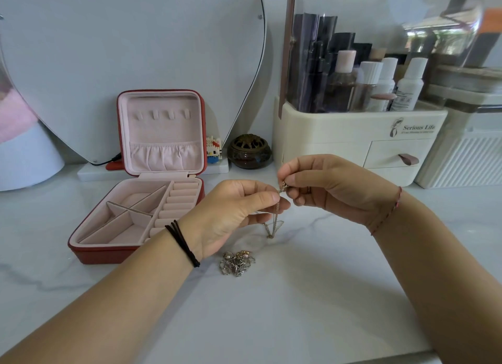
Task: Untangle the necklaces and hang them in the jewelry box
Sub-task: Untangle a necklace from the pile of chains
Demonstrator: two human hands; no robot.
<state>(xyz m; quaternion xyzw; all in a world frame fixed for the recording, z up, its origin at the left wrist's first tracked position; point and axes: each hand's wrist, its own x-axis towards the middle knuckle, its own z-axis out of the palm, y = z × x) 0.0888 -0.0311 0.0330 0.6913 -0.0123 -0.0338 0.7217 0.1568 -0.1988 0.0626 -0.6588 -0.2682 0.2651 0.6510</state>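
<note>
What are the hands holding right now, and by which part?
A thin gold chain necklace, pinched near its upper end: right hand at the top, left hand just below; the rest hangs down.

I can't see where the thin chain (pixel 275 223) is gripped. The fingers (pixel 297 179) of the right hand (pixel 339 189) and the thumb of the left hand (pixel 233 214) cover that spot, and the small charm between them is too tiny to make out. Lower down, the chain's strands blur together. In the heap of jewellery (pixel 237 263) on the surface (pixel 298 309) I can't tell separate pieces apart. The left wrist hides the jewelry box (pixel 103 255) at its near right corner. Its lid (pixel 163 130) covers part of a block figure (pixel 213 149). The mirror (pixel 135 51) and the organiser (pixel 353 127) run off the top edge.
</note>
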